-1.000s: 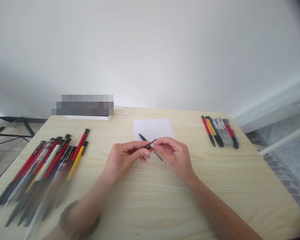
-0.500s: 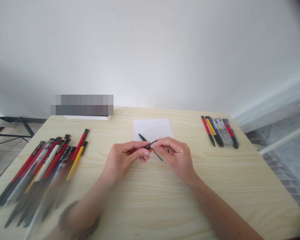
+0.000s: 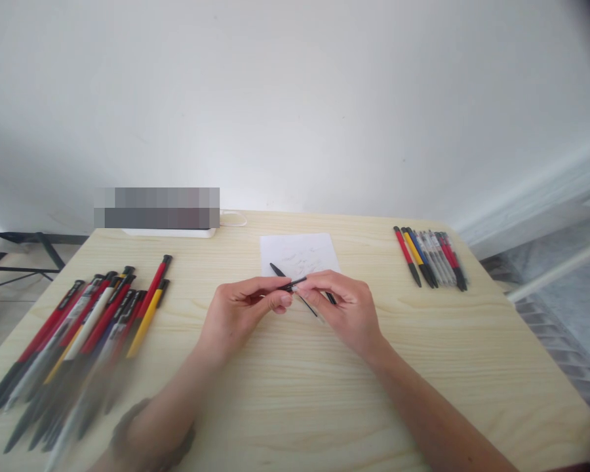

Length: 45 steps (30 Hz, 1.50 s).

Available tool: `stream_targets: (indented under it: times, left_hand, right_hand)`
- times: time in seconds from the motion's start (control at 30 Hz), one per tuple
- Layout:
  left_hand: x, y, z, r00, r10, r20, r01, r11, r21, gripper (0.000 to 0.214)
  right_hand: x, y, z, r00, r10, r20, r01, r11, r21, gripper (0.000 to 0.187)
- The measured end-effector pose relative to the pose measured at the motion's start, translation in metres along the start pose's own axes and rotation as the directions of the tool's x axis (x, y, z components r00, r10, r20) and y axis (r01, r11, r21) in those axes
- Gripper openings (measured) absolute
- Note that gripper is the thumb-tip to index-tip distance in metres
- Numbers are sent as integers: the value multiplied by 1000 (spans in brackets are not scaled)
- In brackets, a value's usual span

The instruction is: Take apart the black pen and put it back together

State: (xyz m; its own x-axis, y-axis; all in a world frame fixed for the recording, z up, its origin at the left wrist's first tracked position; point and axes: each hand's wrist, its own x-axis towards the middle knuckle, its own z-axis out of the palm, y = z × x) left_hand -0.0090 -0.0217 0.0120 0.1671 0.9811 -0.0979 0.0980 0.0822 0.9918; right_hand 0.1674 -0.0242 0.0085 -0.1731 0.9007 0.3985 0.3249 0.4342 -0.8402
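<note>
Over the lower part of a white sheet of paper (image 3: 295, 248) with faint handwriting, both hands meet fingertip to fingertip. My left hand (image 3: 243, 311) pinches a small black pen part (image 3: 289, 286) between thumb and fingers. My right hand (image 3: 347, 308) is closed on the other end of the same part, its fingertips hiding some of it. A black pen tip section (image 3: 276, 269) lies on the paper just beyond my left fingers. Below the fingertips a thin pen refill (image 3: 309, 307) slants down to the right. Another dark piece (image 3: 331, 298) shows beside my right fingers.
On the left lies a loose pile of several pens (image 3: 93, 328), partly blurred. A row of several pens (image 3: 427, 257) is at the right back of the wooden table (image 3: 295, 406). A white object (image 3: 172, 232), mostly pixelated, stands at the left back, near a white cable (image 3: 233, 219).
The view has shifted slightly. My hands keep their pinch on the black pen part with only small finger movements, and more of the dark piece beside my right fingers shows.
</note>
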Motion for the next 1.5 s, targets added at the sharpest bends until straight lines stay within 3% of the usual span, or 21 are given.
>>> stream_targets:
  times: [0.4,0.63,1.0,1.23,1.5]
  left_hand:
    - [5,-5,-1,999,28,39,-25,996,-89,19]
    - [4,-7,1,998,10,54,-9,999,-34,17]
    - [6,-5,1,997,-37,60,38,999,-8,22]
    - [7,-7,1,996,-52,66,55,998,-39,24]
    - [5,-5,1,996,-52,71,54,998,-34,22]
  right_hand:
    - [3,2,-3,993,-65,99,71,996,-51,21]
    - [10,14,-25,998,25,-51,-35,980,-196,19]
    - [6,26,-34,976,136,167,-48,894,-445,24]
    - [7,26,-32,971,97,219,35,848,-529,20]
    - [7,27,-29,975,105,195,20,836,-548,14]
